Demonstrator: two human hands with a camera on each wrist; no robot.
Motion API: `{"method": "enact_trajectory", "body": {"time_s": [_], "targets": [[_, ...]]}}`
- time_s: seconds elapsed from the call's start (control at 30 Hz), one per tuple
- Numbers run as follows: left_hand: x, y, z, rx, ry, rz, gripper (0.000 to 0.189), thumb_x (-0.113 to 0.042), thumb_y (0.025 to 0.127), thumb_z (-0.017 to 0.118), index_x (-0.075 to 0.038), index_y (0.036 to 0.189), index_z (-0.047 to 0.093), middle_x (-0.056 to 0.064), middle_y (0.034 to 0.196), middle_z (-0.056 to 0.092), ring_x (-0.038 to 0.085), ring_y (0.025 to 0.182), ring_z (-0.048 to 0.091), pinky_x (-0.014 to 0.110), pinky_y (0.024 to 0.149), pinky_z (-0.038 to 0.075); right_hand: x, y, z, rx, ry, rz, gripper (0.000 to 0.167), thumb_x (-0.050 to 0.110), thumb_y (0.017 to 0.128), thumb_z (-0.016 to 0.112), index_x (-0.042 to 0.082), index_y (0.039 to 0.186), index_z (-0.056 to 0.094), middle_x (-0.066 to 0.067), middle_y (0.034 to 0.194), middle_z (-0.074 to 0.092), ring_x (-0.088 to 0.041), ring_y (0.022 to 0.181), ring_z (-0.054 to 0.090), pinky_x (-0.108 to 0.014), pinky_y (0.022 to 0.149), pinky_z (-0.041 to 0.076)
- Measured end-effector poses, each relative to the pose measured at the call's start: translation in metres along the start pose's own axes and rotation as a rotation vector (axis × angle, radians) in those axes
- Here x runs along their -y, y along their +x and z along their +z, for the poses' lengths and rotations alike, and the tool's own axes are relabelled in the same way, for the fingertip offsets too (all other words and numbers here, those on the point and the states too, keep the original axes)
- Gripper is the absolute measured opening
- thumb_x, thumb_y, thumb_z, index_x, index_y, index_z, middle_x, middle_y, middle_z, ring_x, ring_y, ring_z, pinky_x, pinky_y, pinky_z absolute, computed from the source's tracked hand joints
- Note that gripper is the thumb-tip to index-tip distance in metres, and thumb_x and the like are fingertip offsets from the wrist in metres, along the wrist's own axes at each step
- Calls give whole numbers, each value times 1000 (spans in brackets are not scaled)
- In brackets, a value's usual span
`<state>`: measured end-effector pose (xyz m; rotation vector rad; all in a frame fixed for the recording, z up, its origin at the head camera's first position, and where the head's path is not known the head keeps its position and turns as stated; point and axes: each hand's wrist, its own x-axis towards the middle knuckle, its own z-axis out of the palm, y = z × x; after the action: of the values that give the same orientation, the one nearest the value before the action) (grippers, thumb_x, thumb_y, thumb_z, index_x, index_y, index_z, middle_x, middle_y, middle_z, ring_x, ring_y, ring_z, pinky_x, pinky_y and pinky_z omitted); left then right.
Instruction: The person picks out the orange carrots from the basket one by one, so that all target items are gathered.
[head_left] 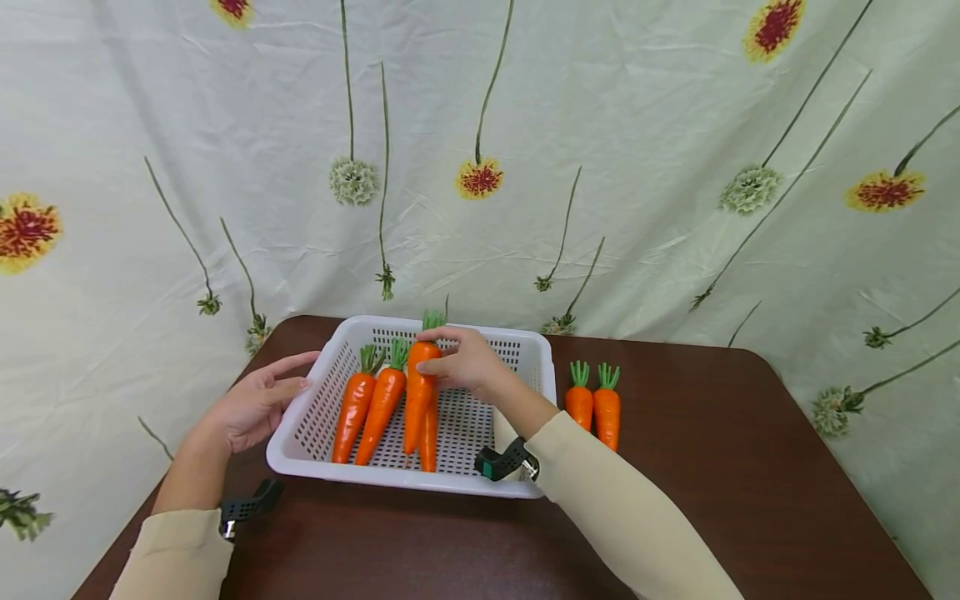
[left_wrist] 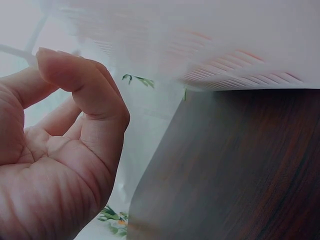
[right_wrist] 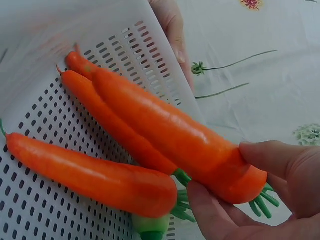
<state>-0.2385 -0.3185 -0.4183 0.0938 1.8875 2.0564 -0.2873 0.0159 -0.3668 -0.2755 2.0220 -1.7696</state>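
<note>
Nearest the cam: beige L sleeve (head_left: 174, 554) and beige R sleeve (head_left: 622, 508), w/ a black L strap (head_left: 251, 504) and black R strap (head_left: 502, 461) at the cuffs. Dark brown counter (head_left: 675, 417) showed past them and well off to the R. White basket (head_left: 405, 480), slotted walls + floor, sat on it, long front rim facing the person.

L hand (head_left: 255, 408) was at the basket's L side, palm in, thumb apart from index finger, the rest loosely bent; L grip spread, fingertips prob. touching the rim, tho the L wrist view was too hazy to be sure.

R hand (head_left: 467, 362) reached over the basket, R grip pinching the held carrot (head_left: 417, 404) near its leafy end, thumb one side, fingers the other. Held carrot was approx mid-basket, green top twd far rim, tip twd near rim, overlapping a lower carrot (head_left: 429, 437). Just L lay the leftmost carrot (head_left: 352, 417) & its neighbour (head_left: 382, 417), side by side. R wrist view also had a green-capped pale thing (right_wrist: 151, 225) by the carrot tops.

Outside, just R of the basket: inner loose carrot (head_left: 579, 405) and outer loose carrot (head_left: 607, 412) on the counter, lower parts partly behind the R arm.

Bkgd: whitish cloth (head_left: 660, 125), printed w/ stems and yellow-red flowers (head_left: 478, 178).
</note>
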Motion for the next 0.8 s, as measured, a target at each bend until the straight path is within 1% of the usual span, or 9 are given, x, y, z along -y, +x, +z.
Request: {"method": "enact_trajectory", "body": {"time_s": [0.13, 0.27, 0.37, 0.53, 0.67, 0.8], "targets": [[-1, -1, 1, -3, -1, 1, 62, -14, 107, 53, -16, 162, 23, -7, 119, 72, 20, 104, 74, 52, 87, 62, -1, -5, -7, 27, 55, 15, 49, -1, 93, 72, 14, 139, 64, -19, 130, 66, -32, 106, 73, -45, 85, 64], [-1, -1, 0, -7, 3, 2, 62, -15, 107, 53, -16, 162, 23, -7, 119, 72, 20, 104, 74, 53, 86, 62, 1, -13, -16, 60, 102, 32, 50, 0, 95, 69, 14, 142, 61, -20, 135, 63, -35, 110, 72, -49, 88, 63], [-1, 0, 0, -4, 2, 4, 62, -15, 107, 53, -16, 162, 23, -7, 119, 72, 20, 104, 74, 53, 86, 62, 1, -18, -24, 71, 118, 37, 49, 1, 96, 68, 15, 142, 60, -19, 136, 62, -33, 108, 73, -52, 91, 62], [0, 0, 0, 3, -4, 8, 61, -14, 108, 52, -16, 161, 24, -6, 119, 72, 20, 104, 74, 52, 86, 62, 0, -26, -35, 64, 136, 31, 51, 3, 96, 69, 14, 145, 58, -18, 133, 64, -29, 100, 74, -51, 92, 61], [0, 0, -1, 6, -10, 8, 59, -14, 108, 52, -17, 161, 25, -6, 120, 72, 20, 104, 74, 53, 86, 62, 0, -33, -43, 61, 137, 23, 56, 1, 93, 71, 14, 145, 56, -20, 133, 62, -29, 104, 72, -51, 92, 61], [1, 0, -1, 10, -13, 6, 59, -14, 108, 51, -17, 161, 25, -6, 120, 72, 20, 104, 75, 53, 86, 61, 0, -42, -50, 46, 134, 9, 56, 0, 93, 72, 16, 144, 58, -20, 134, 61, -31, 107, 70, -51, 92, 61]]}}
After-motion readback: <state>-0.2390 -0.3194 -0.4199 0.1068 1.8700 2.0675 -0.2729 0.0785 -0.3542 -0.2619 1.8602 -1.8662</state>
